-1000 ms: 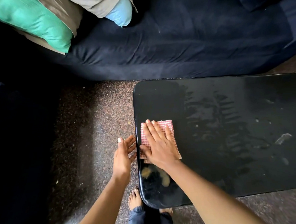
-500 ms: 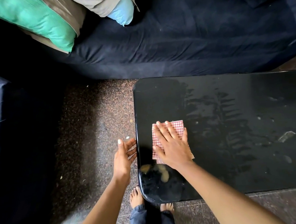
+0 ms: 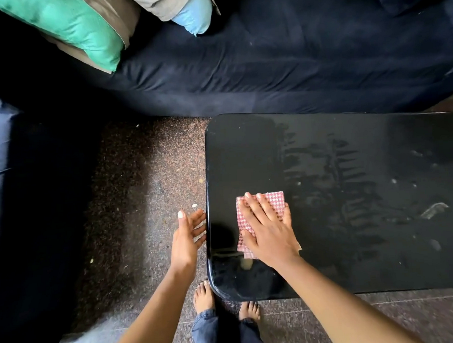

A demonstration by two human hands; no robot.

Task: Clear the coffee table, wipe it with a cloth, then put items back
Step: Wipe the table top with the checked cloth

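Wiping hand: the right hand [image 3: 270, 232] lay flat on the cloth [image 3: 276, 202], fingers [image 3: 259, 209] straight and slightly spread, pressing it onto the counter [image 3: 358, 256] rather than curling round it.
Cloth: pink check, folded, near the counter's left end and set in from the edge.
Hidden: most of the cloth sat under the palm; only its far strip, left side and a near corner showed.
Left hand: the left hand [image 3: 187, 240] hung off the counter, just beside its left edge, fingers loose and holding nothing; whether the tips touched the edge could not be told.
Cut off: the counter ran out of view on the right; both forearms left at the bottom.
Hard to make out: a pale mark [image 3: 434, 209] on the right part, and dull streaks [image 3: 334, 170] across the glossy top.
Change: a second before, cloth and right hand lay against the left edge; both had slid right, further onto the top. The left hand had kept its place.
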